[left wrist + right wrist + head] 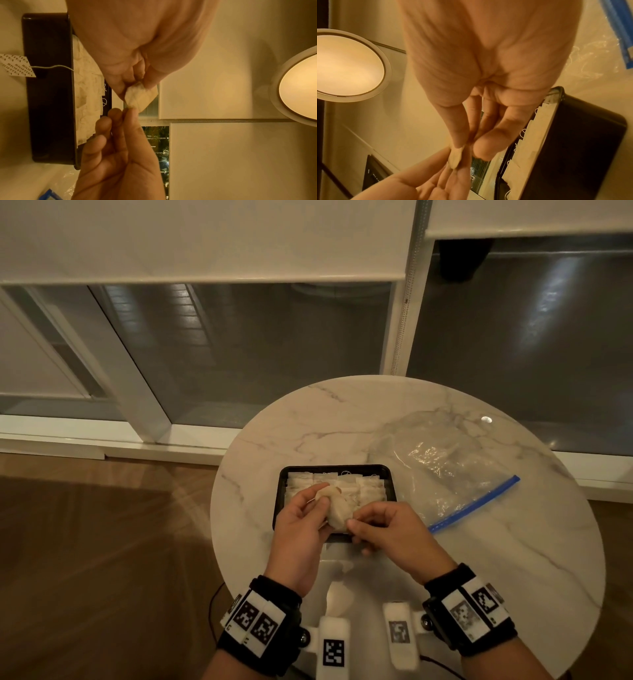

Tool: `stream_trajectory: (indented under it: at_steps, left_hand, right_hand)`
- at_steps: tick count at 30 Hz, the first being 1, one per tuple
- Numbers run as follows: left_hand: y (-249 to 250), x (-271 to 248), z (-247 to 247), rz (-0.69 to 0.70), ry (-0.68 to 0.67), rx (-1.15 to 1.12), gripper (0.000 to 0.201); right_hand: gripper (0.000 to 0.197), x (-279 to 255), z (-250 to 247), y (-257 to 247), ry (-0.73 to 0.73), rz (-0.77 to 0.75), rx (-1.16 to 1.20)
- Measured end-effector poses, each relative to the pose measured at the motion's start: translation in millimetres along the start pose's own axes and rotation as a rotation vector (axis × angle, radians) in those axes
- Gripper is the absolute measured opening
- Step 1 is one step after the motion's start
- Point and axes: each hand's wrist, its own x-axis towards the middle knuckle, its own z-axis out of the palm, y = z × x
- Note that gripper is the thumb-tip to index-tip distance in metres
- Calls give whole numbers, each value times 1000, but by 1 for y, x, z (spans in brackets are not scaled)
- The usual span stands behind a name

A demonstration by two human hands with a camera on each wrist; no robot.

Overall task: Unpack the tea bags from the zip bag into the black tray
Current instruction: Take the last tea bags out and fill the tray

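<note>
Round marble table (513,542), one. On it:

Black tray (283,474), one, rectangular, at the near centre of the tabletop. It holds flat white tea bags (371,486) packed edge to edge (too overlapped to count); looped strings show along the far rim. One paper tag (17,65) hangs outside the tray wall on its string, seen from the left wrist.

Zip bag (445,467), one, clear plastic with a blue zip strip, lying crumpled and flat on the table just right of the tray, apart from both hands.

Held tea bag (334,508), one, raised over the near part of the tray between the two hands.

Left hand (301,529), one: thumb and fingers curled round the upper end of the held tea bag.

Right hand (387,532), one: thumb and forefinger pinch the lower corner of the same bag; the other fingers are loosely bent beneath.

Wrist bands with printed square markers, two, one per wrist.
</note>
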Motion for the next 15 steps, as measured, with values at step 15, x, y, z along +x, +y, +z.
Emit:
stream_trajectory:
  at_steps: [15]
  left_hand:
    - [-7, -2, -4, 72, -22, 84, 21]
  right_hand:
    - [5, 5, 4, -1, 84, -105, -41]
